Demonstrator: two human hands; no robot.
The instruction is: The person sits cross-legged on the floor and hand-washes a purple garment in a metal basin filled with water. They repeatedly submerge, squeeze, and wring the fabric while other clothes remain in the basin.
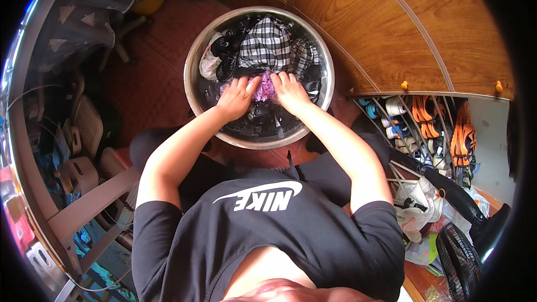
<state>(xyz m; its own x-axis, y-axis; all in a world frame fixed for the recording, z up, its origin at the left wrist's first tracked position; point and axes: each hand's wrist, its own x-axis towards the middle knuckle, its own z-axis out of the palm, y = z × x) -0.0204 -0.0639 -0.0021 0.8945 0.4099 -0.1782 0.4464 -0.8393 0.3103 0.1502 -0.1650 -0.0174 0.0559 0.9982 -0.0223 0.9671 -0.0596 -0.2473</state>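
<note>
A wide stainless steel basin (pixel 191 107) sits on the floor before me, holding dark wet laundry in water. Over the basin, my left hand (pixel 237 97) grips the left side of a bunched purple textured cloth (pixel 265 87). My right hand (pixel 291 92) grips its right side, palm down like the left. Both sets of fingers partly cover the cloth. Just beyond it a black-and-white checked cloth (pixel 267 44) bulges up. A pale cloth (pixel 209 63) lies against the basin's left wall, and black fabric (pixel 268 119) lies under and nearer than my hands.
A wooden cabinet (pixel 361 21) stands close to the basin's right. Below its edge is a rack of shoes (pixel 423 121). Plastic bags (pixel 419 209) and a black fan (pixel 459 251) lie by my right side. Left are a metal frame (pixel 92 199) and a chair base (pixel 121 46).
</note>
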